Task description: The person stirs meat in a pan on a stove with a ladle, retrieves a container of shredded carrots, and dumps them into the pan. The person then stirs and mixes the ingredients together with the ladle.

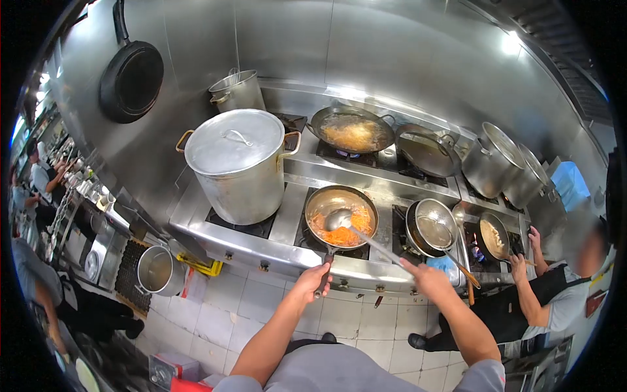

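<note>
My left hand [309, 285] is closed round the dark handle of a frying pan [326, 201] on the front burner. Orange shreds [347, 235], which look like carrot, lie in the pan with some paler bits. A metal ladle [337, 219] rests its bowl among them, left of the pan's middle. Its long handle slants down to the right, into my right hand [428, 281], which is wrapped round the end.
Left of the pan stands a large lidded stockpot [236, 183]. Behind are a wok of bubbling oil [320, 121] and a second wok [424, 147]. A strainer [436, 222] sits to the right. Beyond it, a co-worker [522, 294] handles a small pan [486, 228].
</note>
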The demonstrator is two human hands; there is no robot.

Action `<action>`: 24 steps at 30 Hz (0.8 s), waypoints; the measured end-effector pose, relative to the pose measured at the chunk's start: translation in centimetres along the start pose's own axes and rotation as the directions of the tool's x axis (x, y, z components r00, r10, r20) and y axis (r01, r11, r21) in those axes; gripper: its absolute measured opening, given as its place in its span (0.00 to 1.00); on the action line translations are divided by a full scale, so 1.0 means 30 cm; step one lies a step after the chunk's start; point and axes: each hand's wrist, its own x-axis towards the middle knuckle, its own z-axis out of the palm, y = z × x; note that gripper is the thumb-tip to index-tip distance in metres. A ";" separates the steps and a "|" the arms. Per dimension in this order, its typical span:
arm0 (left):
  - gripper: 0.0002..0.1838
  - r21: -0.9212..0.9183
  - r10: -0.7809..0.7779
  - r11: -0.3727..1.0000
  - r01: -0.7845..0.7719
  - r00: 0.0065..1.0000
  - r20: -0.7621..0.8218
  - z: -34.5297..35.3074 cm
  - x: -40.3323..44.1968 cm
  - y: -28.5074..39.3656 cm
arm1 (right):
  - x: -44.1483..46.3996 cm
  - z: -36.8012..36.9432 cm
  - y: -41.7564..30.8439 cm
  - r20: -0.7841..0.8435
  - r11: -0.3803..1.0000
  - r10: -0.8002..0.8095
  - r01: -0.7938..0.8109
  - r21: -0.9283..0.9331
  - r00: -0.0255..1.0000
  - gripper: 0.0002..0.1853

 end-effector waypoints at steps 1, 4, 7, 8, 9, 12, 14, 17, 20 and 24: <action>0.12 -0.007 -0.001 1.000 0.001 1.000 -0.001 -0.003 0.002 -0.005 | -0.002 -0.010 0.015 -0.035 1.000 0.016 -0.017 -0.022 0.999 0.38; 0.12 0.003 0.021 1.000 -0.021 1.000 -0.006 0.002 0.001 -0.013 | 0.041 0.058 0.033 -0.089 0.985 0.089 -0.074 0.158 0.992 0.40; 0.13 0.032 0.014 0.999 -0.013 0.999 -0.033 0.015 -0.005 -0.024 | 0.083 0.216 -0.021 -0.031 0.910 0.106 -0.085 0.405 0.994 0.39; 0.13 0.053 0.014 0.999 -0.012 1.000 -0.028 0.013 -0.002 -0.024 | 0.085 0.250 -0.061 0.020 0.840 0.101 -0.096 0.534 0.995 0.40; 0.13 0.072 0.014 0.997 -0.012 1.000 -0.022 0.012 0.001 -0.022 | 0.068 0.231 -0.119 0.020 0.840 0.106 -0.100 0.533 0.994 0.40; 0.14 0.069 0.004 0.998 -0.003 1.000 -0.020 0.007 0.002 -0.022 | -0.021 0.157 -0.211 0.298 0.469 0.051 -0.286 0.835 0.953 0.40; 0.15 0.082 -0.003 0.997 0.005 1.000 -0.024 0.003 -0.007 -0.017 | -0.068 0.124 -0.203 0.162 0.612 0.071 -0.171 0.772 0.984 0.40; 0.15 0.089 -0.013 0.996 0.016 0.999 -0.031 0.000 -0.004 -0.008 | -0.157 0.062 -0.213 -0.024 0.807 0.084 -0.054 0.588 0.996 0.40; 0.14 0.068 -0.030 0.997 0.032 0.999 -0.030 0.004 -0.009 0.007 | -0.221 -0.054 -0.211 0.318 0.624 0.042 -0.274 0.732 0.947 0.38; 0.09 0.004 -0.131 0.991 0.131 0.991 0.007 -0.005 0.028 0.044 | -0.155 -0.037 -0.161 0.432 0.732 0.010 -0.300 0.611 0.902 0.36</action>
